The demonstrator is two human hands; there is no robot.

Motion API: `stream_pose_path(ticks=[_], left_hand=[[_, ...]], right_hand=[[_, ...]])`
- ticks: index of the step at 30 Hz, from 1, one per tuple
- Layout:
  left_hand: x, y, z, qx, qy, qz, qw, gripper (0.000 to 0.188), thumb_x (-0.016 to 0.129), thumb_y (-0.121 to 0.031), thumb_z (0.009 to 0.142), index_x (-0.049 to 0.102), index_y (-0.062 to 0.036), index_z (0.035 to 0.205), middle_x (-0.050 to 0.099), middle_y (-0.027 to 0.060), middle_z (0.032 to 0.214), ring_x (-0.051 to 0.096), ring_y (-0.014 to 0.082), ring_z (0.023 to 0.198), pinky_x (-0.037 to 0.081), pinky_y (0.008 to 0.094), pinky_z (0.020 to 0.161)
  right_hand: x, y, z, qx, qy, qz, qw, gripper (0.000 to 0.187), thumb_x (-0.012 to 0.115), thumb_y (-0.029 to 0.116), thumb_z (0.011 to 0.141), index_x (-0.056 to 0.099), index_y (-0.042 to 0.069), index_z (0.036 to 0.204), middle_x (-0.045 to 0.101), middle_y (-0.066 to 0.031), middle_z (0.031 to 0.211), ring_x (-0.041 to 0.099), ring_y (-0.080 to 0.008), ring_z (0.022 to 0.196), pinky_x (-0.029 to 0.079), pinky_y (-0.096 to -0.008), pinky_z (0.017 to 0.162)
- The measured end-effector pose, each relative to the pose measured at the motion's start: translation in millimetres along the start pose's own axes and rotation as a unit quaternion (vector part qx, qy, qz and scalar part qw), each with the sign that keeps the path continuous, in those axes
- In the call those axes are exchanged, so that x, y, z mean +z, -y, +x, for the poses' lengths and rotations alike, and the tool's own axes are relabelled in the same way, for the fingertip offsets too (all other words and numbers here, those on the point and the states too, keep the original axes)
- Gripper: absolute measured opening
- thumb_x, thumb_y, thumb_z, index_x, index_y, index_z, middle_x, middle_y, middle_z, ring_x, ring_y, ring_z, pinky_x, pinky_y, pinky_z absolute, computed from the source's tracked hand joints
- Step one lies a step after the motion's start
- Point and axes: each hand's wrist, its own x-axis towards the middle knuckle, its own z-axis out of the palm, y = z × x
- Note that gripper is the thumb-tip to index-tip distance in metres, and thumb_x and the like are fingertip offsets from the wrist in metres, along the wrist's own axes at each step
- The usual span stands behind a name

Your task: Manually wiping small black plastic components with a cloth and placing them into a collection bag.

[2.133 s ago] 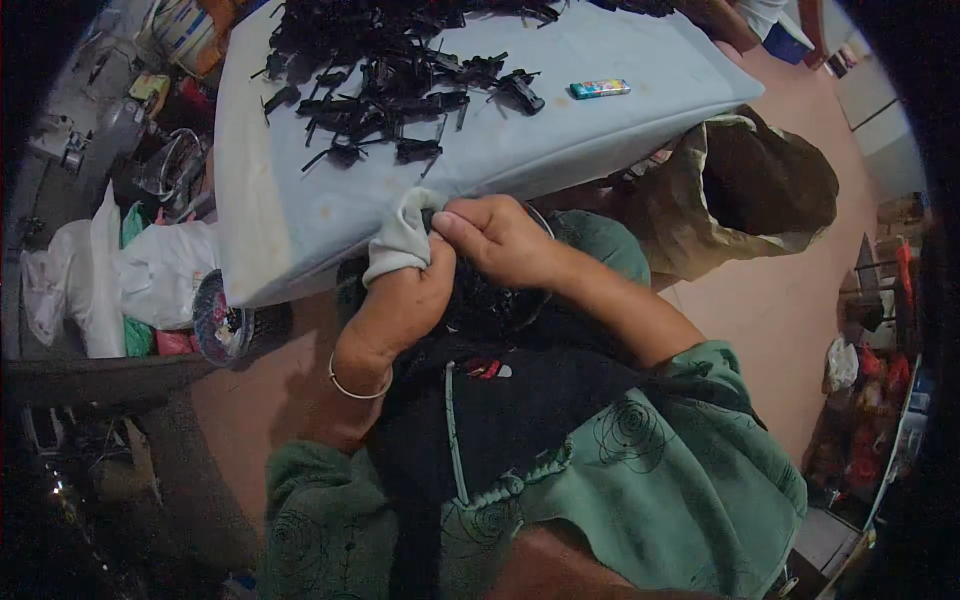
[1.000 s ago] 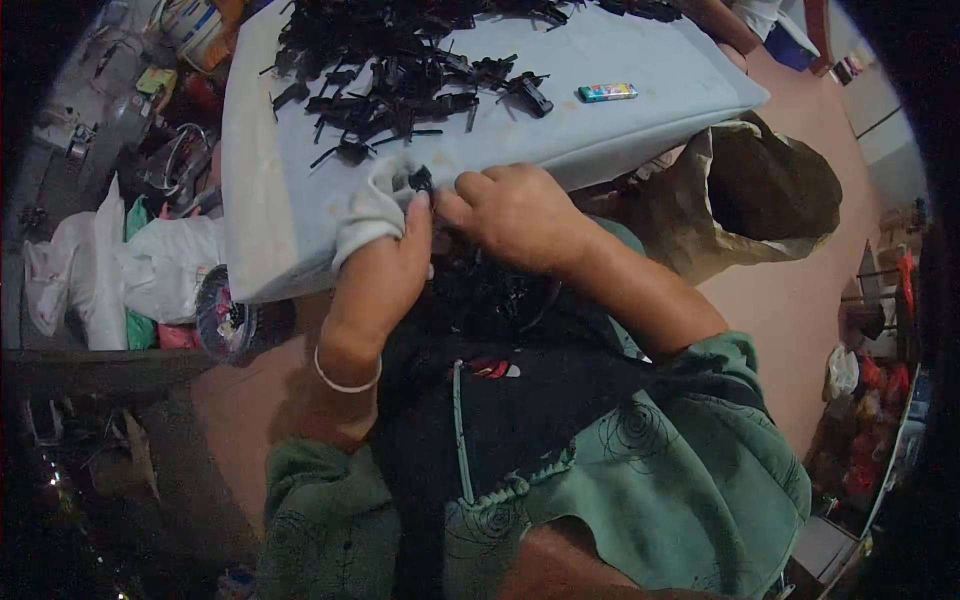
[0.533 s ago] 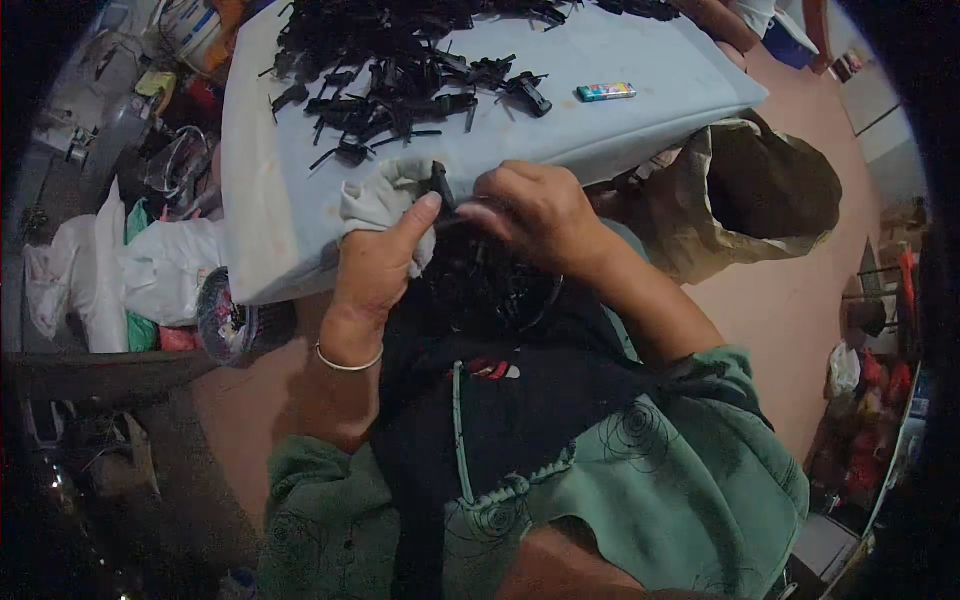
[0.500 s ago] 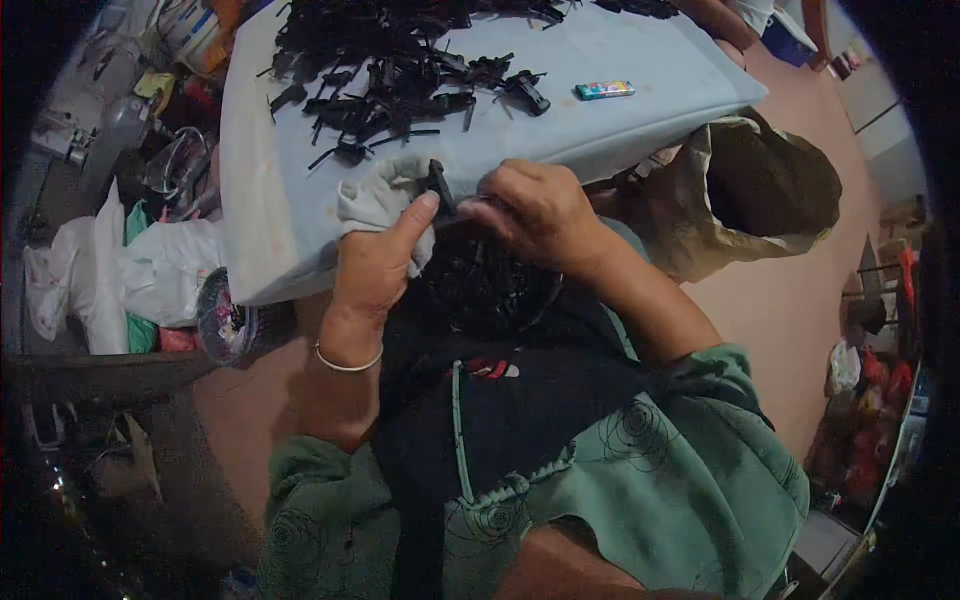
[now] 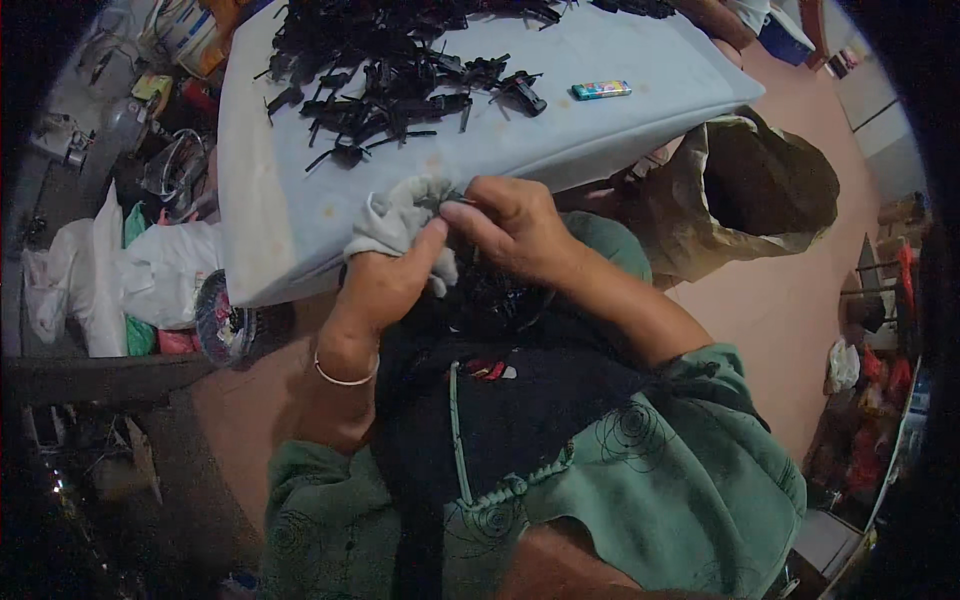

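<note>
My left hand (image 5: 385,290) is closed, with a light grey cloth (image 5: 388,222) bunched about its fingers. My right hand (image 5: 520,225) pinches at the cloth's right edge, its thumb and forefinger almost meeting my left thumb. Only a small dark bit shows between the two hands, too hidden to name. Below them, a dark mass of small black parts (image 5: 495,300) lies over my lap, partly covered by my hands. Beyond, a large heap of black plastic parts (image 5: 390,85) with thin stems spreads over the pale padded surface (image 5: 560,140).
A small colourful packet (image 5: 601,90) lies right of the heap. An open brown sack (image 5: 690,220) stands on the floor at the right. White plastic bags (image 5: 172,270) and a clear basket (image 5: 222,315) sit at the left. Another person's arm (image 5: 712,18) shows at the top right.
The black plastic piece that stood up from my left fingers is now mostly out of sight. My right hand has lowered and moved slightly left, against the cloth.
</note>
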Motion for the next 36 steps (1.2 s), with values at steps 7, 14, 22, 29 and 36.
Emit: stream_pose_path(ticks=[7,14,22,29,36], left_hand=[[7,12,2,0.117,-0.076,0.092,0.986,0.024,0.051,-0.002,0.08,0.046,-0.0013,0.104,0.054,0.0055,0.088,0.053,0.0109,0.064,0.045,0.0229,0.056],[14,22,1,0.16,-0.148,0.202,0.955,0.025,0.053,-0.004,0.076,0.05,0.0005,0.1,0.057,0.0112,0.085,0.057,0.0204,0.076,0.046,0.03,0.07],[14,30,3,0.225,-0.144,0.268,0.926,0.027,0.056,-0.008,0.075,0.05,0.0008,0.1,0.057,0.0144,0.082,0.057,0.0265,0.075,0.045,0.0342,0.069],[4,12,0,0.071,-0.101,-0.004,0.992,0.019,0.051,-0.009,0.085,0.047,-0.0017,0.102,0.051,0.0018,0.078,0.047,0.0093,0.064,0.04,0.0219,0.054],[3,24,3,0.089,-0.103,0.041,0.99,0.017,0.048,-0.011,0.087,0.049,-0.0031,0.102,0.05,-0.0011,0.077,0.045,0.0057,0.064,0.038,0.0199,0.053]], right_hand=[[-1,2,-1,0.151,0.043,0.195,0.968,0.027,0.05,0.02,0.088,0.049,-0.001,0.07,0.04,-0.003,0.054,0.037,-0.0086,0.055,0.036,-0.0272,0.05],[-5,10,1,0.172,0.144,0.14,0.964,0.027,0.044,0.022,0.091,0.05,0.0,0.076,0.045,-0.0009,0.063,0.037,-0.0068,0.063,0.037,-0.0257,0.055],[22,-3,-15,0.209,0.049,0.319,0.923,0.028,0.045,0.023,0.09,0.053,0.0,0.077,0.046,0.0014,0.064,0.039,-0.0064,0.064,0.038,-0.0251,0.058],[0,-20,-13,0.162,0.103,0.172,0.966,0.021,0.055,0.021,0.084,0.056,0.0,0.086,0.053,-0.0083,0.067,0.048,-0.012,0.064,0.042,-0.029,0.059],[-19,-8,-4,0.127,0.095,0.166,0.973,0.016,0.058,0.015,0.082,0.058,-0.001,0.088,0.056,-0.0073,0.068,0.05,-0.0102,0.064,0.042,-0.026,0.059]])
